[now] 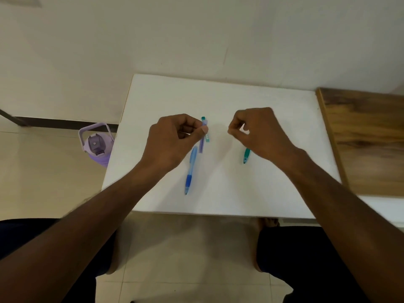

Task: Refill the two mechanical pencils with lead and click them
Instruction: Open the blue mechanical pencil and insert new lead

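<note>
A white rectangular board-like tabletop (218, 101) stands against a pale wall, its right edge beside a brown wood-grain surface (367, 136). A blue translucent mechanical pencil with a darker blue grip (190, 171) lies on the white top, left of centre, tip toward the near edge. To its right, well apart, lies a teal-green mechanical pencil (246, 155), only its lower end visible beneath a hand.

Right hand (255, 132) hides most of the green pencil (246, 155)
</note>
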{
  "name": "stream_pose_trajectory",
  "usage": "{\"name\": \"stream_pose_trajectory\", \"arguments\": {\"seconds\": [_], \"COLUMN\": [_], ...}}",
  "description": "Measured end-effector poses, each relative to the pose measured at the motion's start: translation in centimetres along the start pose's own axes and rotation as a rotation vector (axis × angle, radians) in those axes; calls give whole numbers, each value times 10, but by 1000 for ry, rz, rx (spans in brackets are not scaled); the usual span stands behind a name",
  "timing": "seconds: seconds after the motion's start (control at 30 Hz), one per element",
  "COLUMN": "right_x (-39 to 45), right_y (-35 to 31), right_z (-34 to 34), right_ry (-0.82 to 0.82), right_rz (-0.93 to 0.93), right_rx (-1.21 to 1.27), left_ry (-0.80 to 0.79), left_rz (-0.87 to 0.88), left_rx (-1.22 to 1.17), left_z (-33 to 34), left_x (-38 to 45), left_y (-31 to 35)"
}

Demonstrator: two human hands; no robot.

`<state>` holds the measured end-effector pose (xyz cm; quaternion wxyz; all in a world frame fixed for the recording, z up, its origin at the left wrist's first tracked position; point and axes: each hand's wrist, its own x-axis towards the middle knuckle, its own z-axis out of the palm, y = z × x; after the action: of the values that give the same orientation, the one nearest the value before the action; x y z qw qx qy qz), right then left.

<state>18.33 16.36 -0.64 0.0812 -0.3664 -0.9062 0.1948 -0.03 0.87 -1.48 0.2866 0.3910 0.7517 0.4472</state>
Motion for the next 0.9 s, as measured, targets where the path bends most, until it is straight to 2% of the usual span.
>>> {"name": "stream_pose_trajectory", "arguments": {"seconds": [0.07, 0.23, 0.37, 0.53, 0.6, 0.67, 0.7, 0.8, 0.9], "right_x": [-3, -4, -6, -3, 1, 3, 1, -12, -23], "right_y": [1, 2, 1, 0, -4, -13, -18, -38, -54], "right_z": [12, 24, 31, 25, 16, 5, 1, 4, 20], "right_ry": [-41, -30, -121, -191, -88, 80, 107, 27, 127], "right_rz": [-35, -93, -77, 8, 10, 40, 58, 18, -19], "right_rx": [-101, -109, -137, -47, 22, 208, 308, 472, 487], "left_ry": [7, 3, 7, -7, -12, -11, -6, 49, 68], "left_rz": [-8, 36, 36, 31, 22, 23, 26, 27, -19], "left_rx": [-22, -4, -13, -3, -2, -14, -27, -64, -138], "left_z": [-1, -1, -2, -1, -1, -2, -2, 2, 6], "left_x": [-1, -3, -4, -4, -4, -3, -3, -5, -5], "left_y": [4, 9, 9, 7, 6, 6, 6, 8, 7]}}
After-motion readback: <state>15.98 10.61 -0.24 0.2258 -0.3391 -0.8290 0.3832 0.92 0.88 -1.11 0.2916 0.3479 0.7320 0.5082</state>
